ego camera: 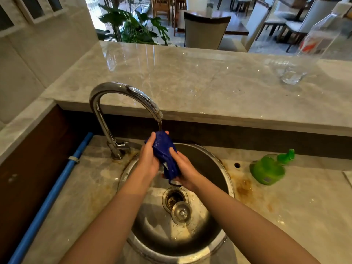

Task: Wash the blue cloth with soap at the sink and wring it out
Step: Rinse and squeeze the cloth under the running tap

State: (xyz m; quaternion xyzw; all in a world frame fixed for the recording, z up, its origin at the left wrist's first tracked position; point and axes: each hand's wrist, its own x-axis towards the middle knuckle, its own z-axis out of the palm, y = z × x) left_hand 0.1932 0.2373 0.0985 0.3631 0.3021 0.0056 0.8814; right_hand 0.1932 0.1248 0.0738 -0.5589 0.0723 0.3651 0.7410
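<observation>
The blue cloth [164, 151] is bunched up and wet, held over the round steel sink [213, 164] under the spout of the chrome tap [122, 92]. Water runs from the spout onto its top. My left hand [148, 159] grips the cloth's left side with fingers curled over the upper end. My right hand [185, 169] grips the lower right side, thumb on top of the fabric. A loop of the cloth hangs below my right hand. A green soap bottle [268, 168] lies on the counter right of the sink.
A loose strainer plug [182, 213] lies beside the open drain [174, 197] in the basin. A blue pipe [51, 193] runs along the left. On the raised marble ledge [190, 77] stand a glass [292, 75] and a clear bottle [320, 35].
</observation>
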